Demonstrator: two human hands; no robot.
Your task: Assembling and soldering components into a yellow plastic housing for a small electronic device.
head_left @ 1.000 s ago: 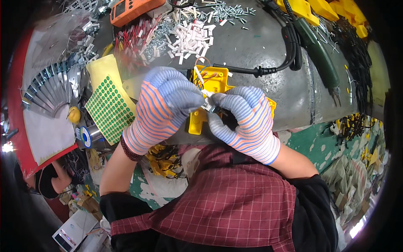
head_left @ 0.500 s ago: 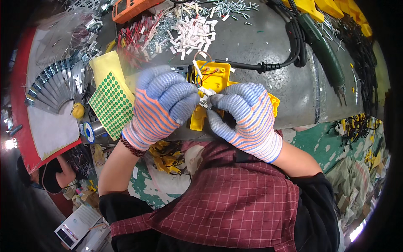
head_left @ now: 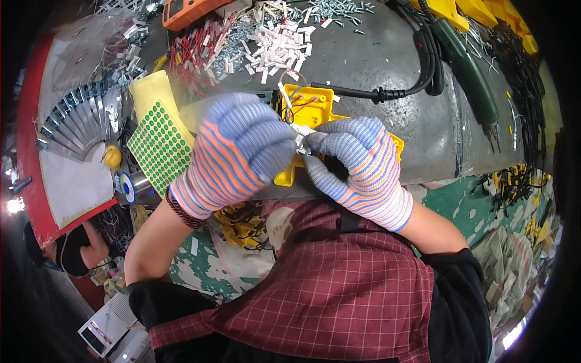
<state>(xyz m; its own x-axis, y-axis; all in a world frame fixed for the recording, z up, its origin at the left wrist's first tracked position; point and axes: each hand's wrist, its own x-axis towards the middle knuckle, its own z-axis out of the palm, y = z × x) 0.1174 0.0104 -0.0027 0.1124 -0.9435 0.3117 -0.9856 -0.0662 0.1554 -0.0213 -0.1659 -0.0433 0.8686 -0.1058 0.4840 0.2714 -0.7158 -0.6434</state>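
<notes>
Both hands wear knitted gloves with blue and orange stripes. A small white and silvery metal part (head_left: pixel 301 144) is pinched between the thumb and fingertips of my right hand (head_left: pixel 366 172). My left hand (head_left: pixel 233 154) has its fingers curled in at the part's left side; its fingertips are turned away, so what they grip is hidden. Just beyond the hands lies an opened yellow plastic housing (head_left: pixel 322 107), partly covered by them. Thin blue and brown wires and a white sleeve (head_left: pixel 284 95) run at its left side. A black power cord (head_left: pixel 351 94) enters near its top.
White connector pieces (head_left: pixel 278 48), red-wired parts (head_left: pixel 196 48) and screws (head_left: pixel 339 11) lie in piles at the back. A green electric screwdriver (head_left: pixel 466 75) rests at right. Left are a sheet of green round stickers (head_left: pixel 160 142), a solder spool (head_left: pixel 134 186) and fanned metal plates (head_left: pixel 82 121).
My left hand has shifted right and closer to my right hand, covering more of the housing. The small part and my right hand have moved slightly right.
</notes>
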